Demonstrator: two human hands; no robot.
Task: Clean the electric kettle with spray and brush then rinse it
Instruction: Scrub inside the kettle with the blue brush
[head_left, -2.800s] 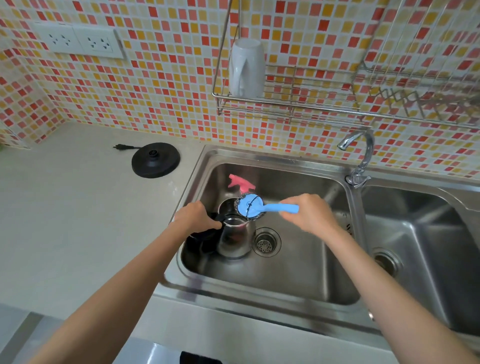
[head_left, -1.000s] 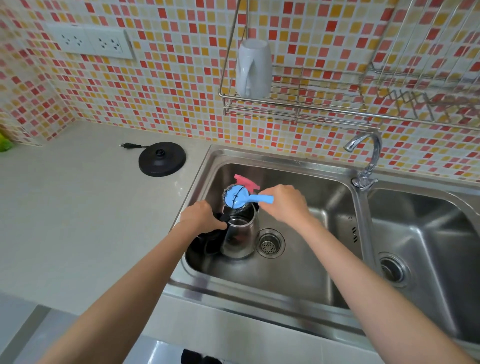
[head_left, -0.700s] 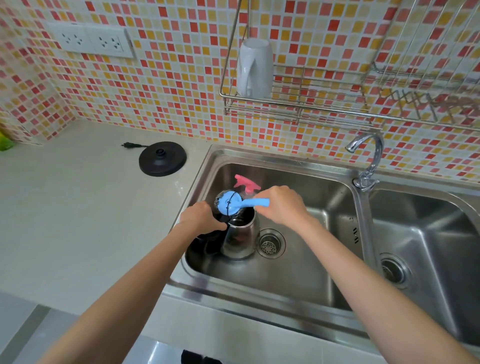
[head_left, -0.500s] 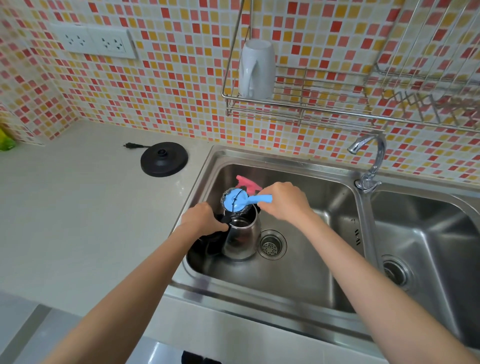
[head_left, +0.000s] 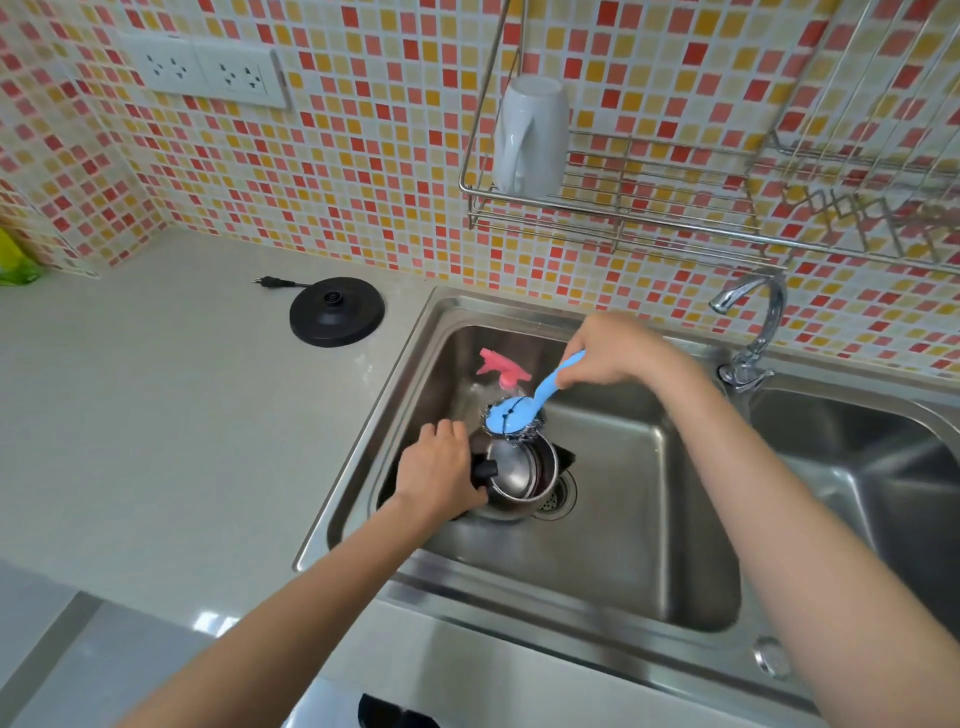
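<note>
Stainless-steel electric kettle (head_left: 519, 480) upright in the left basin of the steel double sink (head_left: 623, 561), lid open, just left of the drain. Left hand (head_left: 439, 475) clenched round its black handle. Right hand (head_left: 608, 353) grasping the blue-handled steel-wool brush (head_left: 514, 413), head at the kettle's far rim. Pink-triggered spray bottle (head_left: 501, 366) beyond, near the far basin wall.

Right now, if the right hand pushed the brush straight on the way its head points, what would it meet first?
Likely the electric kettle: the brush in the right hand angles down-left, its head just above the rim. Depth is uncertain.
</note>
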